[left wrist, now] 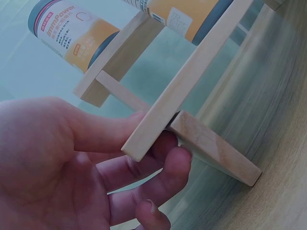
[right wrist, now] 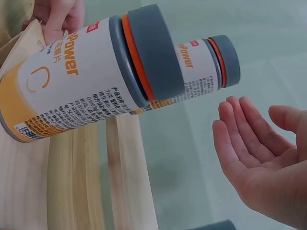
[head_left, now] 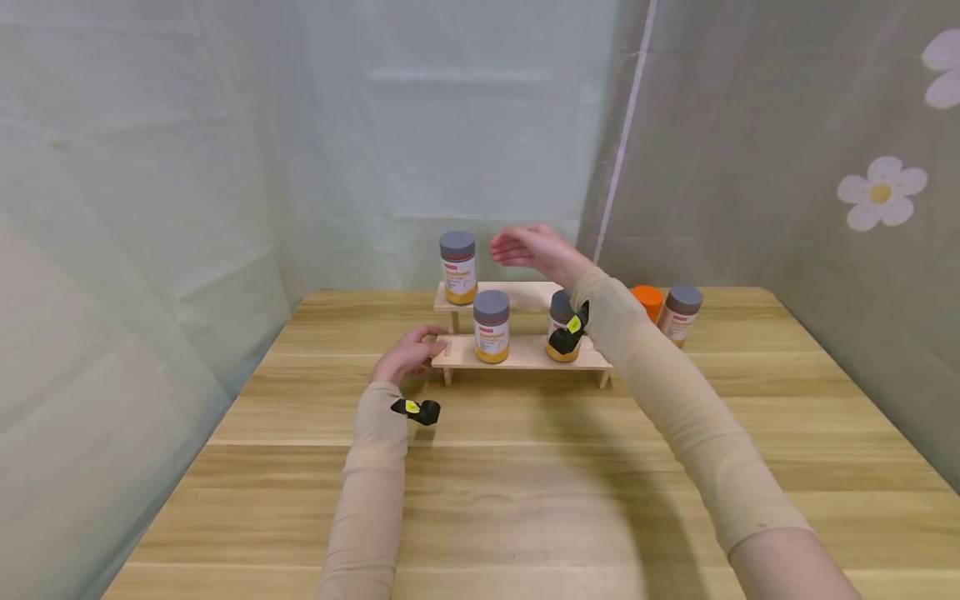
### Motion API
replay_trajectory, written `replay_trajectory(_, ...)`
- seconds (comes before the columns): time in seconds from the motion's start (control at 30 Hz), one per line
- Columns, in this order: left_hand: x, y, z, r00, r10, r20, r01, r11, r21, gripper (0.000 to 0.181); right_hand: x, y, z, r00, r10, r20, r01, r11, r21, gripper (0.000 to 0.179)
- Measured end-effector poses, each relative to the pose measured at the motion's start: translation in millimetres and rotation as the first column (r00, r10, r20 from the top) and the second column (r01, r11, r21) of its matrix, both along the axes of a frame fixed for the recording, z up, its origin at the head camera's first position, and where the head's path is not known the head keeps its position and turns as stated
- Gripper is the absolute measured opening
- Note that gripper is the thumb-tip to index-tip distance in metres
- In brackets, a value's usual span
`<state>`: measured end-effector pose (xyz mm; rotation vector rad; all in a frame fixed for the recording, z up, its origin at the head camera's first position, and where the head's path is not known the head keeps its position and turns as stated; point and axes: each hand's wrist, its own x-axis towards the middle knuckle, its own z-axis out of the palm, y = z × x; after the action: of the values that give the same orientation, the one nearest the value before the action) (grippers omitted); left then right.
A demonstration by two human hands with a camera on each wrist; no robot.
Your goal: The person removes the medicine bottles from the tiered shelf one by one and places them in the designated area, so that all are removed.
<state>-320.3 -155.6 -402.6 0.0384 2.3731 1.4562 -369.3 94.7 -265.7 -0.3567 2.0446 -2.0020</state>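
A two-step wooden display rack (head_left: 521,353) carries white and yellow supplement bottles with grey caps. My left hand (head_left: 408,353) grips the left end of its lower board, thumb on top and curled fingers beneath, as the left wrist view shows. One bottle (head_left: 459,268) stands at the left of the upper step. On the lower step are a left bottle (head_left: 491,327) and a right bottle (head_left: 561,344), the latter partly hidden by my right wrist. My right hand (head_left: 536,250) is raised above the upper step, fingers extended, holding nothing, just right of the upper bottle's cap.
Right of the rack, behind my right forearm, stand an orange-capped container (head_left: 647,300) and another grey-capped bottle (head_left: 680,315). The wooden table (head_left: 480,500) runs back to hanging curtains (head_left: 450,125). Each wrist wears a small black camera.
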Motion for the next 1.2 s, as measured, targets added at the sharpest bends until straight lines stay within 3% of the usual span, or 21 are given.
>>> replay_trajectory(0.67,0.3,4.5,-0.1,1.0,-0.009,0.002,0.009,1.0,0.015,0.045,-10.8,-17.3,-6.5,1.0,0.011,-0.015,-0.009,0.991,0.13,0.041)
replay_trajectory(0.97,0.5,4.4,1.6,1.0,-0.02,0.01,0.02,0.999,0.026,0.045,-3.6,-24.2,-1.9,0.998,0.03,-0.056,-0.015,0.969,0.245,0.052)
replay_trajectory(1.2,1.1,3.9,2.9,1.0,-0.023,0.019,0.023,1.0,0.014,0.045,-4.1,-33.1,-0.8,0.999,0.039,-0.033,-0.029,0.966,0.257,0.064)
